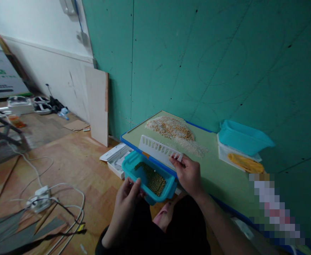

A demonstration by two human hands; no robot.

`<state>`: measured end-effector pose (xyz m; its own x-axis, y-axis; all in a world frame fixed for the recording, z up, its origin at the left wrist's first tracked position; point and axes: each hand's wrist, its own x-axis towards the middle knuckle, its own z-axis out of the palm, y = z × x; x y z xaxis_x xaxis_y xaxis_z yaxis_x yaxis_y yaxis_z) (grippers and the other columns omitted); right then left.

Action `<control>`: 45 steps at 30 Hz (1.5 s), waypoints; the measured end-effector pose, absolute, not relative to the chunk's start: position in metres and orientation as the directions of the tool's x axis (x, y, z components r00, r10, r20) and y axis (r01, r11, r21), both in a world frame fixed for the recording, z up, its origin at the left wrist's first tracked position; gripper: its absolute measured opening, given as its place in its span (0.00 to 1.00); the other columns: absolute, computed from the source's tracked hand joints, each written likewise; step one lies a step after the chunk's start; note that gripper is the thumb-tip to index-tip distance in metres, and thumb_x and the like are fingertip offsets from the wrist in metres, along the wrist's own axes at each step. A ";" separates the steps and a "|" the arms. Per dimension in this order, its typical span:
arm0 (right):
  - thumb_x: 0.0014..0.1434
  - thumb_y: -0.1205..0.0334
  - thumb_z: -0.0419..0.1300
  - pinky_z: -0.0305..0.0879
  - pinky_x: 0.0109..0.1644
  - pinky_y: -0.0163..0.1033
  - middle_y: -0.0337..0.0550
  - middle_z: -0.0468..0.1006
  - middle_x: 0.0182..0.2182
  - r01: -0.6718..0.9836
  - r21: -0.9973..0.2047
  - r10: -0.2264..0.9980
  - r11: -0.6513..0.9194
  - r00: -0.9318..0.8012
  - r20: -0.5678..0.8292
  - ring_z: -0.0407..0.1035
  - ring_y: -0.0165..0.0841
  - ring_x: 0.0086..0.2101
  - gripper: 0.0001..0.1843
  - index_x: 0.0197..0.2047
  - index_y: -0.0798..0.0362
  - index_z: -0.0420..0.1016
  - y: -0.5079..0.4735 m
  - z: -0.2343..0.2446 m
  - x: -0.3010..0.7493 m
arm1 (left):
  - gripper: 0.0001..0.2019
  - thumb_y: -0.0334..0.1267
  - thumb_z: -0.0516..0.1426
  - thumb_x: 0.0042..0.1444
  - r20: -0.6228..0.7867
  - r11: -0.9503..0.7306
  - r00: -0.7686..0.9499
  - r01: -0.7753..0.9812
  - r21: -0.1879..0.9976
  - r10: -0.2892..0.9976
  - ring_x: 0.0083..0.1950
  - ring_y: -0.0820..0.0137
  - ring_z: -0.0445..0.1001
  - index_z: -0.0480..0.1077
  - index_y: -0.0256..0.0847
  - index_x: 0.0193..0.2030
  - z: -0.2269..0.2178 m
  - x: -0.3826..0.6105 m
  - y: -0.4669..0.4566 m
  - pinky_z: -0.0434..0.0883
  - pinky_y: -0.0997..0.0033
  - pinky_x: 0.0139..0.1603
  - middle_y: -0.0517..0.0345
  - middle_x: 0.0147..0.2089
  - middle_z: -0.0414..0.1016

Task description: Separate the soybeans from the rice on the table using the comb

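Your only view looks forward and down from your head, close above your left hand (127, 194) and right hand (189, 174); it faces the green wall (166, 67) across the surface (221, 177) and takes in the floor (91, 173) on the left.

Open passage lies between 2 tabletop obstacles, the grain heap (170, 127) and the blue tub (244, 137).

Counts: 2 hands, so 1 left hand (127, 194) plus 1 right hand (189, 175). 2 turquoise tubs (242, 138). 1 white slotted strip (155, 153). 1 table (224, 177). 1 grain spread (171, 127), individual grains too many to count. 1 yellow bundle (244, 162). 1 leaning board (98, 106). 1 open white box (115, 170). 1 orange container (16, 121).
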<state>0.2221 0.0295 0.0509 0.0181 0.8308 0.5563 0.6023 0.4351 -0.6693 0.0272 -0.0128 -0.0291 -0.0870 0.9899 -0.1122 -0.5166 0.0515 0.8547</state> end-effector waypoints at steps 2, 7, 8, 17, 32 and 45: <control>0.64 0.58 0.59 0.71 0.37 0.35 0.44 0.84 0.32 0.660 -0.592 0.803 0.462 -0.029 0.595 0.80 0.37 0.33 0.09 0.39 0.50 0.80 0.026 0.050 0.221 | 0.16 0.49 0.67 0.51 -0.116 0.052 -0.090 -0.519 0.853 0.989 0.24 0.74 0.70 0.70 0.39 0.31 -0.027 0.029 -0.013 0.68 0.76 0.26 0.62 0.23 0.71; 0.65 0.66 0.55 0.73 0.37 0.34 0.44 0.85 0.32 0.746 -0.367 0.720 0.556 -0.210 0.662 0.80 0.35 0.30 0.12 0.46 0.49 0.80 0.018 0.043 0.220 | 0.16 0.49 0.67 0.52 -0.122 0.062 -0.079 -0.526 0.848 0.989 0.24 0.75 0.70 0.71 0.39 0.32 -0.034 0.031 -0.014 0.68 0.77 0.26 0.63 0.24 0.71; 0.65 0.69 0.54 0.73 0.39 0.34 0.44 0.85 0.35 0.745 -0.318 0.692 0.586 -0.255 0.676 0.80 0.34 0.32 0.15 0.48 0.49 0.79 0.016 0.041 0.219 | 0.15 0.48 0.67 0.52 -0.129 0.067 -0.081 -0.529 0.846 0.988 0.24 0.75 0.70 0.71 0.39 0.33 -0.036 0.031 -0.014 0.68 0.77 0.26 0.63 0.24 0.71; 0.60 0.80 0.49 0.77 0.43 0.36 0.48 0.84 0.40 0.765 -0.029 0.490 0.644 -0.383 0.783 0.81 0.33 0.37 0.21 0.51 0.56 0.73 0.003 0.042 0.222 | 0.15 0.48 0.67 0.53 -0.138 0.074 -0.073 -0.557 0.827 0.988 0.25 0.77 0.69 0.70 0.40 0.32 -0.047 0.026 -0.018 0.68 0.78 0.26 0.65 0.25 0.70; 0.60 0.80 0.53 0.73 0.43 0.32 0.41 0.85 0.39 0.845 -0.072 0.614 0.529 -0.323 0.720 0.80 0.30 0.35 0.19 0.49 0.52 0.73 -0.017 0.043 0.278 | 0.15 0.49 0.67 0.52 -0.141 0.097 -0.045 -0.523 0.847 0.989 0.25 0.76 0.68 0.71 0.40 0.34 -0.046 0.020 -0.023 0.66 0.78 0.26 0.64 0.25 0.70; 0.64 0.73 0.55 0.65 0.33 0.33 0.40 0.84 0.30 0.908 -0.007 0.602 0.419 -0.272 0.751 0.78 0.31 0.27 0.09 0.42 0.54 0.76 0.002 0.043 0.274 | 0.16 0.49 0.67 0.52 -0.140 0.095 -0.049 -0.520 0.849 0.989 0.25 0.77 0.67 0.70 0.40 0.31 -0.049 0.021 -0.023 0.66 0.79 0.26 0.65 0.25 0.69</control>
<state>0.2742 0.0024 0.0430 -0.2719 0.6017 0.7510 0.9077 0.4195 -0.0074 0.0212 -0.0227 -0.0488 -0.0486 0.9889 -0.1402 -0.5200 0.0948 0.8489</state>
